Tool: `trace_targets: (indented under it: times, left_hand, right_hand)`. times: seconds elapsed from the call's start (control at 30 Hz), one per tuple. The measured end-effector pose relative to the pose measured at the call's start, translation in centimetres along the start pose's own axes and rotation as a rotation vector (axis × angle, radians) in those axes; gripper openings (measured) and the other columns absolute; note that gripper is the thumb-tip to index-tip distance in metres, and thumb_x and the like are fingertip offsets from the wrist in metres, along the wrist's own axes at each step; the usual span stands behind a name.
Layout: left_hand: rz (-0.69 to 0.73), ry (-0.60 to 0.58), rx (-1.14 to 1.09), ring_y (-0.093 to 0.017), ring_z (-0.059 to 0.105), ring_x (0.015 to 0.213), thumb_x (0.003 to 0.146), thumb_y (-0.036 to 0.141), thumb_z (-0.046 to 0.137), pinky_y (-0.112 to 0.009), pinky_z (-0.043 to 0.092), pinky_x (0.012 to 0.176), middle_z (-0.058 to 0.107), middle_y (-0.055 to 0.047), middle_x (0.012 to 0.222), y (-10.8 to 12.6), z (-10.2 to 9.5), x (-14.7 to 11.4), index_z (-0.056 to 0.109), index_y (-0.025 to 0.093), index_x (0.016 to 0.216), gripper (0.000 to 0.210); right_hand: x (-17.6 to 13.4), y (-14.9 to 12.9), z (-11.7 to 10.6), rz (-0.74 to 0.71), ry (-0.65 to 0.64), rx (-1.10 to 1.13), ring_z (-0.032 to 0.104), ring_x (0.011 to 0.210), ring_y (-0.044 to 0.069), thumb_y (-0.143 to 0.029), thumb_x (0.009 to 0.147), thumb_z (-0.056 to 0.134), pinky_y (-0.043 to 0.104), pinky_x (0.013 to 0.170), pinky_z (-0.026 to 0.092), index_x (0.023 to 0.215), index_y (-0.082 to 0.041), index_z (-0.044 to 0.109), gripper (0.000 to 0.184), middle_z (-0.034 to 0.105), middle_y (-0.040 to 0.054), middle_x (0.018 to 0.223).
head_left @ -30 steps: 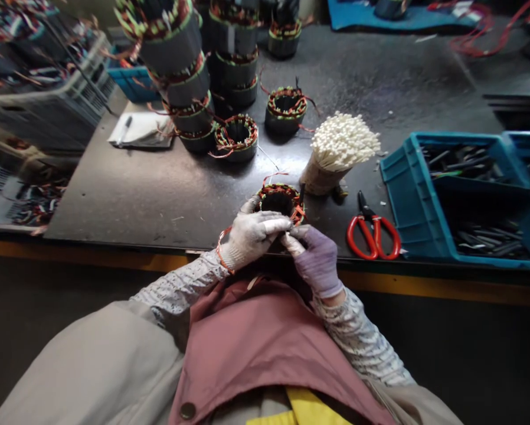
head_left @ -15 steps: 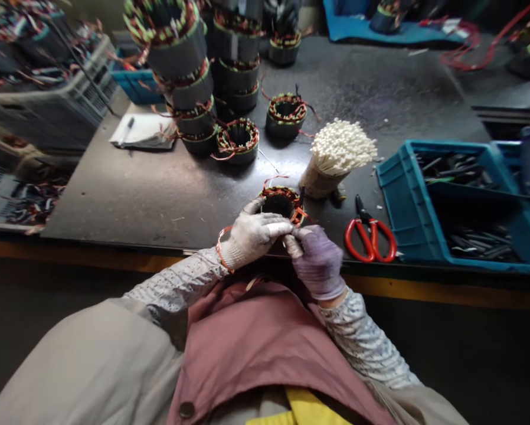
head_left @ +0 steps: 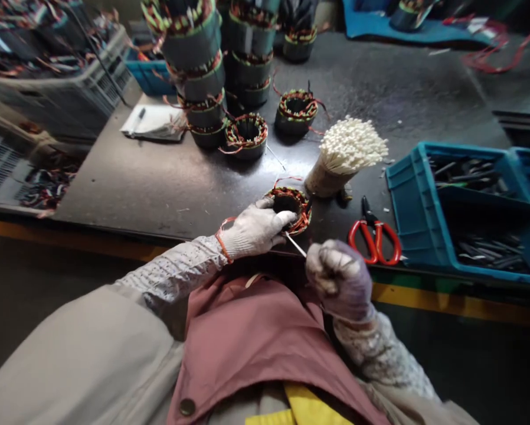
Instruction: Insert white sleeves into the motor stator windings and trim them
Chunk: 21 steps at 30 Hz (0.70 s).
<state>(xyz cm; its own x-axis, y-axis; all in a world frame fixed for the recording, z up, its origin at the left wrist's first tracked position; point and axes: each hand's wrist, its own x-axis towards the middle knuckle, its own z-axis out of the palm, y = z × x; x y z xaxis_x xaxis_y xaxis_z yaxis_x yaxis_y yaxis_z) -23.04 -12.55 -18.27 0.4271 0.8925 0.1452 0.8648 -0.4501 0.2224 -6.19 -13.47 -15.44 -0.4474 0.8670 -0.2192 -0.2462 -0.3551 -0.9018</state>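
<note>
At the table's front edge a motor stator (head_left: 307,219) with orange and green-tipped windings stands upright. My left hand (head_left: 257,229), in a white glove, grips its near left side, with the thumb over the rim at the bore. A thin white tie (head_left: 295,244) runs straight from the stator's near side down to my right hand (head_left: 339,277). That hand wears a purplish, stained glove and is closed in a fist round the tie's end. The tie's far end is hidden at the stator. A loop of orange wire (head_left: 223,241) circles my left wrist.
A bundle of white ties (head_left: 351,144) stands behind the stator. Red-handled cutters (head_left: 375,239) lie to the right, beside a blue bin (head_left: 409,200) of dark pieces. Stacked stators (head_left: 200,77) rise at the back left, near a white pad (head_left: 154,130) with a pen.
My right hand has drawn away from the stator, down and right, and the white tie now shows stretched between them. My left thumb has moved up over the stator's rim.
</note>
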Motion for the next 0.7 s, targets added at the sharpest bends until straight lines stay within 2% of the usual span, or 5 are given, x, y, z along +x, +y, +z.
trace_targets:
  times: [0.1,0.2,0.4,0.57,0.7]
  left_hand:
    - [0.069,-0.049,0.063,-0.025,0.061,0.108,0.084,0.032,0.064,-0.04,0.049,0.095,0.068,-0.011,0.11,0.5,-1.0,-0.3,0.053,0.017,0.126,0.046]
    - [0.187,-0.03,0.235,-0.025,0.058,0.115,0.09,0.016,0.052,-0.042,0.048,0.096,0.065,-0.012,0.119,-0.2,-2.2,-1.1,0.056,0.016,0.123,0.033]
    - [0.376,-0.128,0.417,-0.022,0.064,0.098,0.094,0.017,0.044,-0.025,0.049,0.057,0.071,-0.007,0.104,-2.9,-3.2,-1.6,0.06,0.02,0.114,0.026]
    - [0.302,-0.096,0.352,-0.02,0.062,0.099,0.095,0.022,0.043,-0.027,0.051,0.066,0.069,-0.01,0.107,-3.2,-2.6,-1.8,0.056,0.02,0.123,0.031]
    - [0.288,-0.138,0.228,-0.019,0.06,0.104,0.092,0.014,0.045,-0.026,0.049,0.067,0.066,-0.007,0.117,-4.2,-3.2,-1.8,0.058,0.027,0.121,0.035]
  right_hand:
    - [3.8,-1.7,-0.6,-0.078,0.185,0.028,0.02,0.033,0.002,-0.039,0.07,0.058,0.017,0.029,0.017,0.058,-0.022,0.034,0.032,0.04,-0.0081,0.051]
    - [6.5,-2.4,-2.9,-0.147,0.286,-0.101,0.038,0.039,0.004,-0.037,0.073,0.06,0.017,0.034,0.029,0.066,-0.02,0.047,0.022,0.05,-0.0047,0.058]
    - [8.3,-3.9,-8.8,-0.798,0.761,-0.86,0.06,0.072,0.016,-0.045,0.077,0.063,0.031,0.064,0.051,0.099,-0.017,0.064,0.035,0.066,0.0079,0.091]
    - [10.6,-6.2,-9.2,-0.935,0.654,-1.11,0.06,0.076,0.02,-0.042,0.08,0.065,0.036,0.069,0.05,0.09,-0.014,0.071,0.03,0.067,0.0098,0.082]
    - [9.7,-7.7,-7.2,-0.839,0.603,-0.765,0.06,0.054,0.015,-0.039,0.086,0.06,0.03,0.051,0.046,0.08,-0.019,0.067,0.021,0.064,0.0023,0.07]
